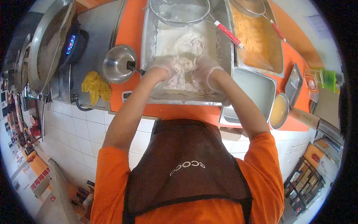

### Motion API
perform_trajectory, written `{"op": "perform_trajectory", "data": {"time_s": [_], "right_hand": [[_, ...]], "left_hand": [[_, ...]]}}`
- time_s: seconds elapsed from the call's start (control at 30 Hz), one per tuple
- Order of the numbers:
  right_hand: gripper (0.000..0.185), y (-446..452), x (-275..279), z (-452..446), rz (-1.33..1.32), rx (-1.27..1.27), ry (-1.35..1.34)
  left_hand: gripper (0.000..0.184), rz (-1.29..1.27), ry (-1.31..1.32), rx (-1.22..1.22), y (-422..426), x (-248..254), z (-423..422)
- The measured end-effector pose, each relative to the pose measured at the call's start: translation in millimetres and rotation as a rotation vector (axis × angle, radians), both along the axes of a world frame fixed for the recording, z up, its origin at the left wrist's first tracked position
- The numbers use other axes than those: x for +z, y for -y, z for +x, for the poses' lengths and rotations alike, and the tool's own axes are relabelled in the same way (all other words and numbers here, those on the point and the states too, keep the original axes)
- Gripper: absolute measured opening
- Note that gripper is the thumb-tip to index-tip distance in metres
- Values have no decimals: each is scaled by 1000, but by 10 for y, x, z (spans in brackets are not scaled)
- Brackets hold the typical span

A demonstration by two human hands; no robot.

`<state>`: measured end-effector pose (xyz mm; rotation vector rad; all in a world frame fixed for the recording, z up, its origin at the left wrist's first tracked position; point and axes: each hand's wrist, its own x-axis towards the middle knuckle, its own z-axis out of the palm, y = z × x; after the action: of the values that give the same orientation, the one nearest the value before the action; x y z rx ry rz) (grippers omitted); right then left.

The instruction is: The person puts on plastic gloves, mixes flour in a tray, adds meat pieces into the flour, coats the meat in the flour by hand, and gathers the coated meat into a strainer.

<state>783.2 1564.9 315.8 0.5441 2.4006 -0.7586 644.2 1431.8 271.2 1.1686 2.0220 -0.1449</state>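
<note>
A deep metal tray of white flour lies in front of me. My left hand and my right hand, both in clear plastic gloves, are inside it. Between them they cup a clump of flour-coated food pieces. The fingers curl in around the clump and are partly hidden by flour. More floury pieces lie just beyond the hands. A round sieve with a red handle rests across the tray's far end.
Right of the tray are a pan of orange crumbs with a second sieve, a pale tray and a bowl of yellowish liquid. On the left are a steel bowl, a yellow cloth, and a large wok beside a lit blue flame.
</note>
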Motion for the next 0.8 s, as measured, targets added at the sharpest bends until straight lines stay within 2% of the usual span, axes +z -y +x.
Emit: {"op": "perform_trajectory", "data": {"time_s": [0.03,0.13,0.2,0.27,0.33,0.37,0.43,0.5,0.57,0.67,0.73,0.8], "right_hand": [[61,-77,2,-46,49,33,29],[48,-323,-157,-50,-172,-101,-16],[34,-607,-308,-233,-8,272,-167],[30,-710,-355,-372,122,284,-234],[34,-638,-339,-519,217,-72,-214],[36,-545,-372,-569,229,14,-195],[41,-301,-532,-599,254,190,-158],[39,-30,-733,-412,406,429,-177],[39,113,-1439,-176,99,258,-727],[41,287,-618,77,-104,38,-370],[40,303,-328,66,-32,39,-221],[38,281,-131,41,31,78,-88]], "left_hand": [[40,-5,-19,9,-12,32,-37],[36,52,-82,-14,31,50,9],[34,117,-111,-61,32,-41,51],[32,177,-120,-123,52,-237,95],[31,103,-89,39,4,-114,123],[30,65,-74,121,-14,-25,131],[31,-2,-108,107,-39,193,124],[32,-52,-127,82,-17,232,127],[34,-87,-132,44,43,111,120],[35,220,-172,-249,173,-228,73],[33,396,-187,-160,298,-414,294],[37,339,-109,-5,278,-453,410]]}}
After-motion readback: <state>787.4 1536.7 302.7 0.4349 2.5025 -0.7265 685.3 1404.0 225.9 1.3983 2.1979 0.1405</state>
